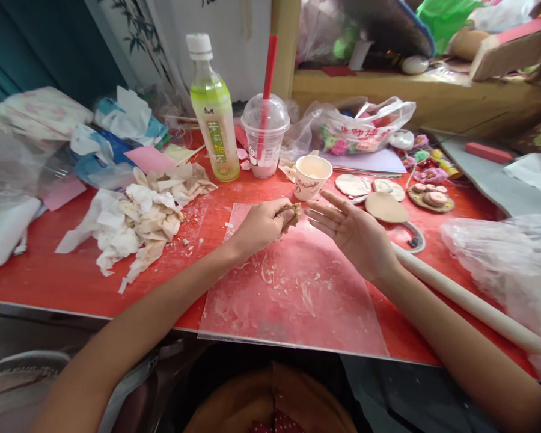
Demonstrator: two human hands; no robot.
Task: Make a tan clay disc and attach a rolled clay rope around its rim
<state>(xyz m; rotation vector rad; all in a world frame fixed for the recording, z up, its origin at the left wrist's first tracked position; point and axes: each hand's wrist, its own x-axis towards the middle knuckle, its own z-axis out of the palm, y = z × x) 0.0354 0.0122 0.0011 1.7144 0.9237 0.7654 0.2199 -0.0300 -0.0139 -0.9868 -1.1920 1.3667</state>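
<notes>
L hand (265, 222) w/ brown lump (293, 217)

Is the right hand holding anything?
No, the right hand is open with its bare palm showing, while the left hand grips a brown lump.

A teal curtain (31, 42) hangs at the upper left, in dim folds. Beside it stands a white panel (234, 42) with a dark bamboo print (146, 45). A yellowish post (283, 54) rises at the panel's right edge, and from it a ledge (324, 88) of similar colour runs rightward behind the red bench (67, 285). Soft light leaves a pale sheen on the bench; the space under its front edge is dark.
</notes>
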